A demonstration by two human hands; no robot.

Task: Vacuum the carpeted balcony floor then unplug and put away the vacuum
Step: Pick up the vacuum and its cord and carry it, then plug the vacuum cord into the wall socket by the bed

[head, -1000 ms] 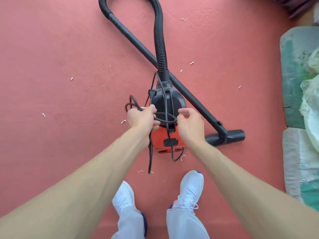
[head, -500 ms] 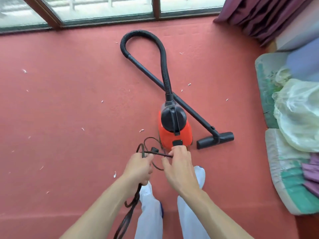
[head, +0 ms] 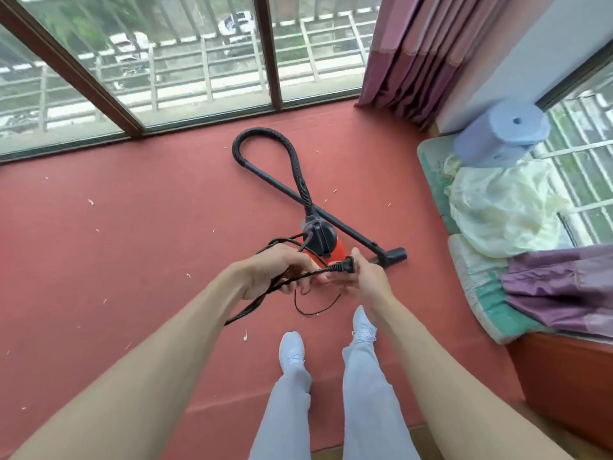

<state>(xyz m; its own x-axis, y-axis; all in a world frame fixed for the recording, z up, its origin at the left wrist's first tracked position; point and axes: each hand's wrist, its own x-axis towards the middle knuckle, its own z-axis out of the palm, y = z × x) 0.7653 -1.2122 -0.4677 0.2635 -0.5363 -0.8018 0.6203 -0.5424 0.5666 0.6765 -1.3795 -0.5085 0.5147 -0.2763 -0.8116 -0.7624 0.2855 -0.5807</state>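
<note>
Both hands' grip holds cord (head: pixel 265 295) above red carpet (head: pixel 132 227).

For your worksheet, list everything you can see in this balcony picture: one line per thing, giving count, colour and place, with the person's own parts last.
vacuum cleaner: one, red and black, on the carpet, centre
hose: one, black, looped toward the windows
floor nozzle: one, black, right of the vacuum cleaner
power cord: one, black, bundled in the left hand
plug: one, black, at the right hand's fingertips
carpet: red, littered with pale scraps
curtain: purple, top right corner
paper roll: one, blue, on the right ledge
shoes: two, white
left hand: gripping the power cord
right hand: holding the plug
</note>
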